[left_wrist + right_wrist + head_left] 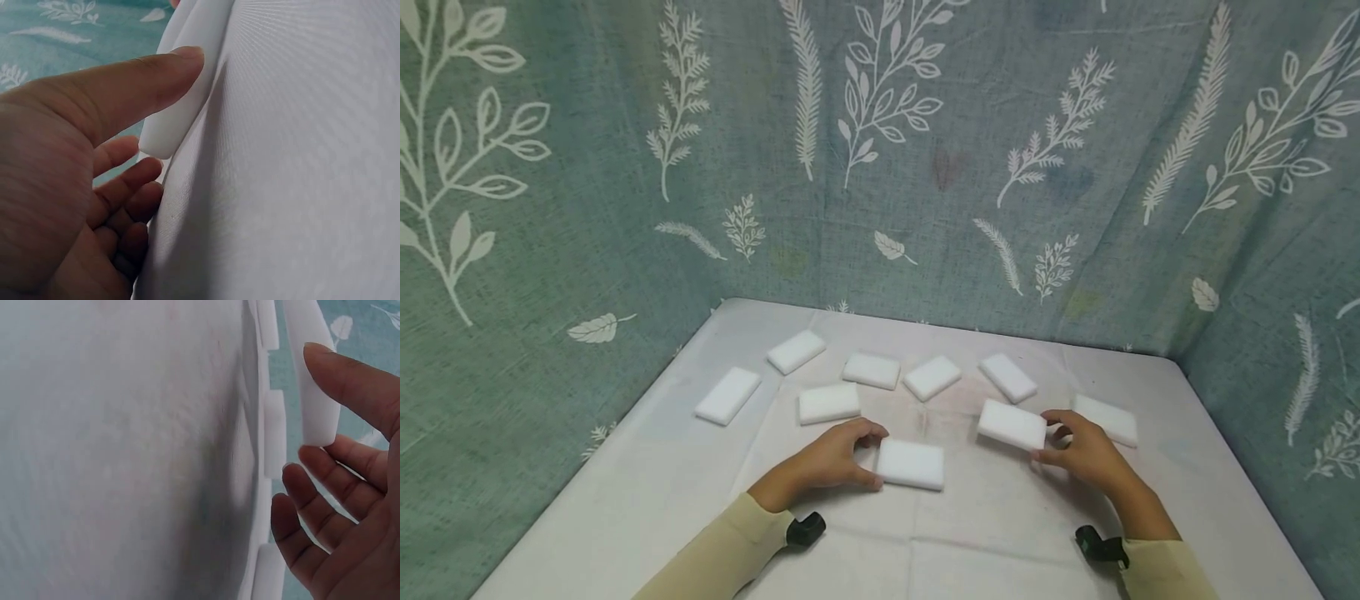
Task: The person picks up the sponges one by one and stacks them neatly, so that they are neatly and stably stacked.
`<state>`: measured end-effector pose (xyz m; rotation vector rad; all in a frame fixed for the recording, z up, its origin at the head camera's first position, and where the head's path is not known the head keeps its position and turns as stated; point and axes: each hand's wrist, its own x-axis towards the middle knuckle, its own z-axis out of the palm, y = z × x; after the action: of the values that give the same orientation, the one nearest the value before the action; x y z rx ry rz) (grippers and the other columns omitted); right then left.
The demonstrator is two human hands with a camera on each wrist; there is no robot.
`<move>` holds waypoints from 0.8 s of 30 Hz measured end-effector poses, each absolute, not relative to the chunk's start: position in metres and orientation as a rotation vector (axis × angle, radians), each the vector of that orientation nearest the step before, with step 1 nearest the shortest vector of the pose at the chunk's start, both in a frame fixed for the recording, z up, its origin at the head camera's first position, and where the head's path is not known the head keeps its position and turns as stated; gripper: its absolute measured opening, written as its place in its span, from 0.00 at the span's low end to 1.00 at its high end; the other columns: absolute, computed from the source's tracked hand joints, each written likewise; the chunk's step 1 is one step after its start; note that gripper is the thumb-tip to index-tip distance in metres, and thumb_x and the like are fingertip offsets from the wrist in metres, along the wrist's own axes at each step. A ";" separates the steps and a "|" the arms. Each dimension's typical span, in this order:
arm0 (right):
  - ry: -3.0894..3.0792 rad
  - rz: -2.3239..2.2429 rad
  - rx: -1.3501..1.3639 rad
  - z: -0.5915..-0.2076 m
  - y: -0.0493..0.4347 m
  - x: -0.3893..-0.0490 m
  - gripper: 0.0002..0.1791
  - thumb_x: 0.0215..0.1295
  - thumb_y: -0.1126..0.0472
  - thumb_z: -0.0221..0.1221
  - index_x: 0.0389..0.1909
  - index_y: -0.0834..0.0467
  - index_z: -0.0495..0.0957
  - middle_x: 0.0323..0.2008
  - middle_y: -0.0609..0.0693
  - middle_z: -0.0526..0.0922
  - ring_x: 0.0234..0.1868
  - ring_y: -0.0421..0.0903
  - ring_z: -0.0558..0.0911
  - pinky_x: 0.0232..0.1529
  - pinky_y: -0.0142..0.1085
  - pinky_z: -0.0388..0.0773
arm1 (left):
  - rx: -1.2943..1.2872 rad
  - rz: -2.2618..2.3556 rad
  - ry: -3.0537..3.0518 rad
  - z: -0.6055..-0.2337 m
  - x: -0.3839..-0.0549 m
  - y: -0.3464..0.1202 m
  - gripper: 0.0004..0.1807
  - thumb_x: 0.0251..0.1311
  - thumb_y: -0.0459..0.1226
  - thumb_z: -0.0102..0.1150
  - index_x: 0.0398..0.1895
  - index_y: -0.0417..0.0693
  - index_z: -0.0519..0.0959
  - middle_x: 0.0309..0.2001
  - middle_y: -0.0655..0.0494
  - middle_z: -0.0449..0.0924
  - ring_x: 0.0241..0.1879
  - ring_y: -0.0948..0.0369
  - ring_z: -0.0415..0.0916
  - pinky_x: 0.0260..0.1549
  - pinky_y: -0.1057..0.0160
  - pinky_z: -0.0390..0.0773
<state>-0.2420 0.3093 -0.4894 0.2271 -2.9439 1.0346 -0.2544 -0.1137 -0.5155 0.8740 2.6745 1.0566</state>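
Observation:
White rectangular blocks with softly rounded edges, much like melamine sponges, lie flat on the table. My left hand [833, 457] has its thumb and fingers at the left end of the nearest white sponge [912, 464], which lies on the cloth. In the left wrist view the thumb presses along one long side of that sponge [167, 128]. My right hand [1086, 454] pinches another white sponge [1012, 424] by its right end and holds it raised and slightly tilted. The right wrist view shows this sponge [317, 394] between thumb and index finger, the other fingers loosely bent beneath.
Behind the hands, several more sponges are spread out, including one at the far left [728, 396], one near my left hand [829, 403] and one beyond my right hand [1105, 419]. A white cloth [1000, 533] covers the table; leaf-patterned green fabric [880, 225] encloses it.

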 end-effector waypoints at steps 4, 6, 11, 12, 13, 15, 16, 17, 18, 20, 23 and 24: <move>-2.952 1.029 0.234 -0.488 0.303 -0.241 0.39 0.45 0.50 0.77 0.58 0.60 0.74 0.49 0.56 0.79 0.47 0.54 0.78 0.39 0.45 0.75 | 0.924 1.022 2.696 -0.515 -0.253 -0.112 0.38 0.40 0.50 0.80 0.56 0.51 0.76 0.49 0.63 0.75 0.49 0.63 0.71 0.52 0.59 0.72; -2.943 1.024 0.243 -0.486 0.299 -0.241 0.38 0.45 0.51 0.77 0.58 0.60 0.75 0.49 0.55 0.79 0.47 0.53 0.78 0.39 0.45 0.75 | 0.949 1.006 2.708 -0.515 -0.253 -0.112 0.37 0.40 0.49 0.79 0.56 0.51 0.76 0.50 0.63 0.75 0.50 0.63 0.71 0.53 0.59 0.71; -2.938 1.058 0.283 -0.484 0.289 -0.240 0.38 0.46 0.51 0.76 0.58 0.61 0.74 0.47 0.55 0.80 0.46 0.54 0.79 0.38 0.45 0.76 | 0.950 1.006 2.715 -0.515 -0.253 -0.112 0.37 0.40 0.50 0.80 0.55 0.52 0.76 0.50 0.64 0.75 0.50 0.64 0.71 0.53 0.60 0.71; -2.941 1.069 0.289 -0.484 0.288 -0.240 0.39 0.46 0.51 0.76 0.58 0.61 0.74 0.47 0.56 0.80 0.45 0.54 0.79 0.38 0.45 0.76 | 0.946 1.009 2.713 -0.515 -0.253 -0.112 0.37 0.39 0.50 0.80 0.55 0.52 0.76 0.50 0.64 0.75 0.50 0.64 0.71 0.53 0.60 0.71; -2.941 1.076 0.289 -0.484 0.286 -0.240 0.39 0.47 0.51 0.76 0.59 0.61 0.74 0.46 0.56 0.80 0.44 0.54 0.80 0.38 0.45 0.77 | 0.940 1.014 2.709 -0.515 -0.253 -0.111 0.37 0.39 0.50 0.80 0.55 0.52 0.76 0.50 0.64 0.75 0.50 0.64 0.71 0.53 0.60 0.71; -2.939 1.088 0.293 -0.483 0.283 -0.239 0.39 0.47 0.51 0.76 0.59 0.61 0.74 0.46 0.56 0.80 0.43 0.53 0.80 0.38 0.46 0.77 | 0.930 1.027 2.700 -0.514 -0.252 -0.111 0.37 0.39 0.50 0.80 0.55 0.52 0.76 0.49 0.64 0.75 0.50 0.64 0.71 0.53 0.59 0.71; -2.937 1.095 0.300 -0.483 0.282 -0.239 0.39 0.47 0.51 0.76 0.59 0.62 0.74 0.45 0.56 0.80 0.43 0.53 0.80 0.38 0.46 0.78 | 0.924 1.033 2.695 -0.514 -0.252 -0.111 0.37 0.39 0.50 0.80 0.56 0.52 0.76 0.49 0.64 0.75 0.50 0.63 0.71 0.52 0.59 0.71; -2.935 1.103 0.300 -0.483 0.281 -0.239 0.39 0.47 0.51 0.76 0.59 0.61 0.74 0.46 0.56 0.80 0.42 0.53 0.80 0.39 0.46 0.78 | 0.917 1.039 2.689 -0.513 -0.252 -0.111 0.37 0.39 0.50 0.80 0.56 0.52 0.76 0.49 0.64 0.75 0.50 0.63 0.71 0.53 0.59 0.71; -2.933 1.109 0.304 -0.484 0.280 -0.239 0.39 0.47 0.51 0.76 0.59 0.61 0.74 0.46 0.56 0.80 0.42 0.53 0.80 0.40 0.46 0.78 | 0.916 1.043 2.686 -0.513 -0.252 -0.111 0.37 0.39 0.50 0.80 0.56 0.52 0.76 0.49 0.64 0.75 0.49 0.63 0.71 0.52 0.59 0.71; -2.931 1.123 0.325 -0.484 0.278 -0.239 0.39 0.47 0.51 0.76 0.59 0.61 0.74 0.47 0.55 0.79 0.43 0.52 0.79 0.41 0.45 0.78 | 0.918 1.048 2.685 -0.515 -0.253 -0.111 0.37 0.39 0.51 0.80 0.56 0.53 0.76 0.49 0.64 0.75 0.49 0.63 0.71 0.52 0.59 0.71; -2.921 1.151 0.353 -0.486 0.275 -0.239 0.38 0.46 0.52 0.77 0.58 0.61 0.75 0.46 0.53 0.79 0.43 0.51 0.79 0.41 0.44 0.78 | 0.921 1.047 2.691 -0.517 -0.254 -0.112 0.38 0.39 0.52 0.80 0.56 0.53 0.76 0.49 0.65 0.75 0.49 0.63 0.71 0.52 0.59 0.71; -2.917 1.156 0.368 -0.486 0.274 -0.238 0.38 0.46 0.52 0.77 0.58 0.61 0.75 0.46 0.53 0.79 0.42 0.50 0.79 0.41 0.44 0.78 | 0.923 1.047 2.693 -0.517 -0.255 -0.112 0.38 0.39 0.52 0.80 0.56 0.53 0.76 0.49 0.65 0.75 0.49 0.63 0.71 0.52 0.59 0.71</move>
<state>-0.2382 0.2741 -0.4858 0.3679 -2.9169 1.1560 -0.2545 -0.1124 -0.5172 0.9233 2.6932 1.0467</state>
